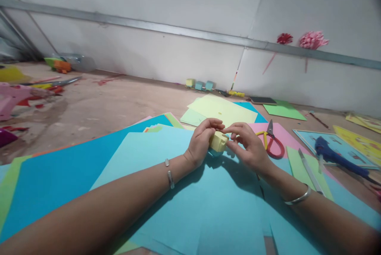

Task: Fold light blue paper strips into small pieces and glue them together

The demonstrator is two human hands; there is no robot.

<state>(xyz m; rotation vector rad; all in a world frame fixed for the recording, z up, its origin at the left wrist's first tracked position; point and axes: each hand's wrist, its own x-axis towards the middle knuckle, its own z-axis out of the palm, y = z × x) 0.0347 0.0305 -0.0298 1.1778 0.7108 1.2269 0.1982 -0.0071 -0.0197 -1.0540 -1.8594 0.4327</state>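
Observation:
Between my hands, above light blue paper sheets [166,207], is a small pale yellow paper cube [218,140] with a blue part [214,153] under it. My left hand [202,140] is wrapped round the cube's left side. My right hand [245,143] comes from the right with its fingers curled, the fingertips at the cube's right and upper edge. Whether the right fingertips pinch a small piece there I cannot tell. Red and yellow-handled scissors [275,147] lie just right of my right hand.
A blue glue gun [336,157] and a paper cutter [311,171] lie to the right. Small yellow and blue cubes [199,85] stand by the wall. Pale yellow paper [223,110] lies beyond my hands. A pink tool [14,98] sits among clutter at far left.

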